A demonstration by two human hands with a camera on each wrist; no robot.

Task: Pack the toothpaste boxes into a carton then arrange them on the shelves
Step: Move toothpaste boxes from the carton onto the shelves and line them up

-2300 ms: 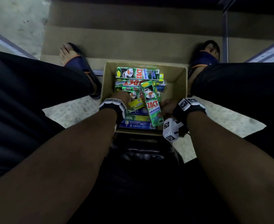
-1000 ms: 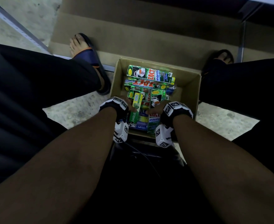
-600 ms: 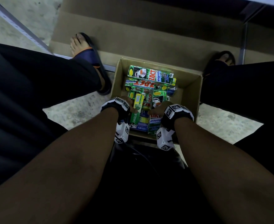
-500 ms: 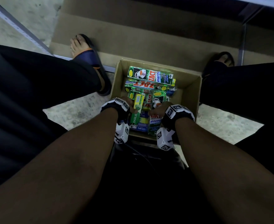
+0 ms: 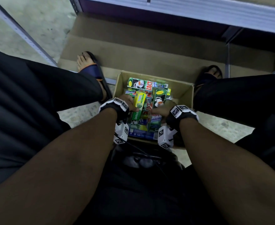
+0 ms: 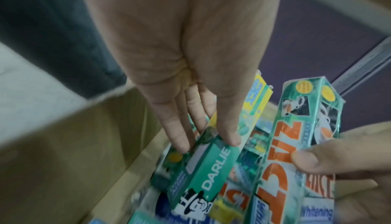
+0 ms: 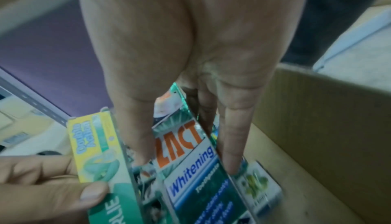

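Left hand [image 5: 130, 103] grips the Darlie box [image 5: 138, 105], right hand [image 5: 162, 109] the Zact box [image 5: 157, 108] — both tilted up, yellow and cup ends beyond fingertips, over the carton [image 5: 184, 95].

Bare gap along carton [image 5: 186, 93] right wall; toothpaste boxes [image 5: 147, 84] crowding the left.

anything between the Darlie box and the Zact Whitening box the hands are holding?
No third held box: a gap between Darlie box and Zact Whitening box, showing packed boxes lower in the carton. Head view.
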